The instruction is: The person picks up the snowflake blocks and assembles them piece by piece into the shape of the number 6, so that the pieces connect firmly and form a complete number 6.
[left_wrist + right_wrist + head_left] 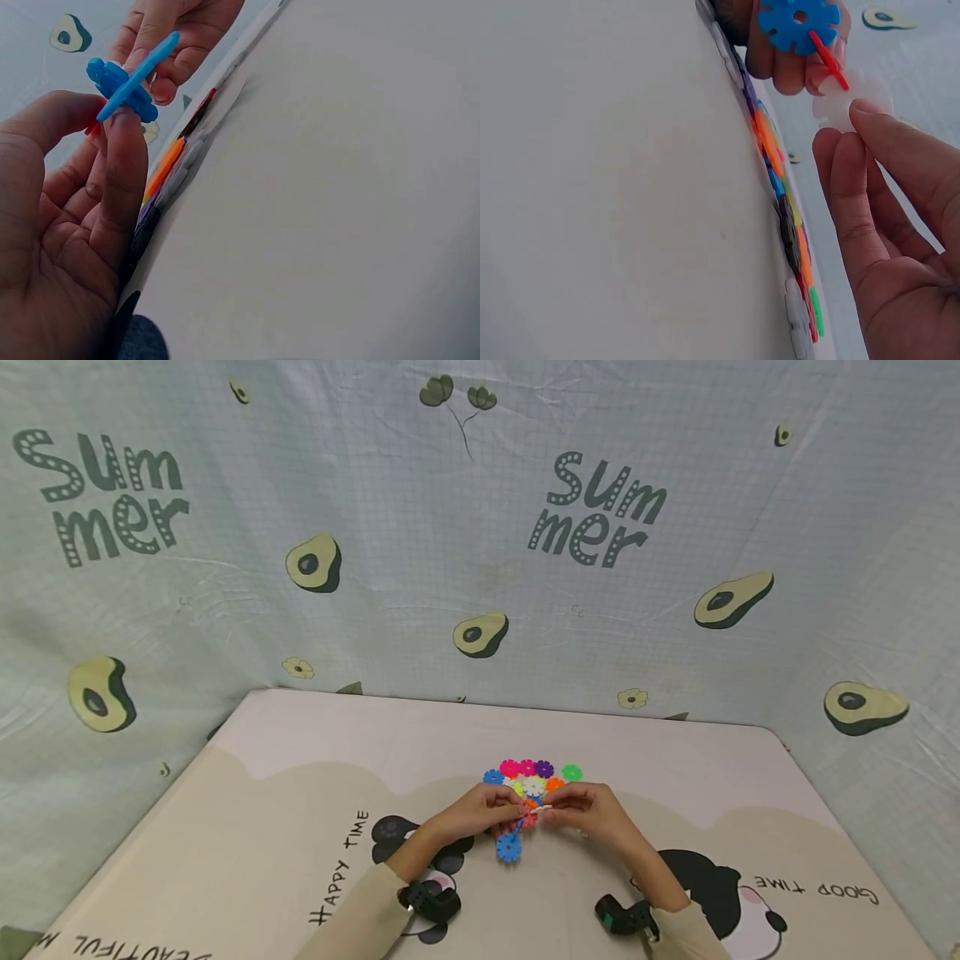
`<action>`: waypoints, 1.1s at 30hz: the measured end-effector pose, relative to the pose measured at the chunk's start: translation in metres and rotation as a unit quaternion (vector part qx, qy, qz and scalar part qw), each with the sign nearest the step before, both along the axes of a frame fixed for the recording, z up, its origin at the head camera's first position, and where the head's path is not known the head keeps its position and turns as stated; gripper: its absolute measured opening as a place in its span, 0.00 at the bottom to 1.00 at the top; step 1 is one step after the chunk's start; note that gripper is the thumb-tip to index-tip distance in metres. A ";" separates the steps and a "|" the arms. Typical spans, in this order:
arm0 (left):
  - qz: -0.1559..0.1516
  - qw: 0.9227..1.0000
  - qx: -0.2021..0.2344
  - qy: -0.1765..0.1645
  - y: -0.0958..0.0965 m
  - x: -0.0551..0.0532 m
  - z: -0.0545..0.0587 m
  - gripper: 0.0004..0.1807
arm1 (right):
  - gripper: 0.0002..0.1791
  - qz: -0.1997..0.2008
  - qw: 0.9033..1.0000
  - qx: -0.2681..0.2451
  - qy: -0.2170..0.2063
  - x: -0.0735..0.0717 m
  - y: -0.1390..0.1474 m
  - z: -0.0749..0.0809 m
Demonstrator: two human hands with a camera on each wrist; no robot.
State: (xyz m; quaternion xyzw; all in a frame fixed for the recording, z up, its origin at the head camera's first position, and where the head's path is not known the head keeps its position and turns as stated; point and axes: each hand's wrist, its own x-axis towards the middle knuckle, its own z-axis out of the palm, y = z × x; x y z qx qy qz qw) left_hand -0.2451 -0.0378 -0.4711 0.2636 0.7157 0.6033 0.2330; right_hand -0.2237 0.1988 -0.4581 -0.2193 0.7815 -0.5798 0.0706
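Both hands pinch the joined discs suspended between them.

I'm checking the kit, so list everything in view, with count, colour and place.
Blue discs: at least two, blue, at the left fingertips
Red disc: one, red, between blue and white discs
White disc: one, white, at the right fingertips
Loose discs: many, overlapping, mixed colours, on the table beyond the hands
Table: one, pink and beige, below the hands
Panda prints: at least two, mainly black and white, on the table
Backdrop: one, pale, behind the table
Avocado prints: several, green, on the backdrop
Lettering: several, dark, table and backdrop
Wrist devices: two, black, on the wrists
Sleeves: two, beige, forearms
Left hand: one, pinching joined discs
Right hand: one, pinching white disc
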 end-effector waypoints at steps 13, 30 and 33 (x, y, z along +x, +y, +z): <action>-0.003 1.000 0.014 -0.018 -0.002 0.001 -0.001 0.12 | 0.13 -0.033 0.999 0.026 -0.014 0.002 0.014 0.005; -0.029 0.998 0.049 -0.028 -0.002 0.000 0.000 0.10 | 0.12 -0.057 0.983 0.159 0.068 -0.004 0.015 -0.003; -0.034 0.998 0.050 -0.024 -0.003 0.000 0.000 0.10 | 0.12 -0.050 0.979 0.176 0.090 -0.003 0.015 -0.003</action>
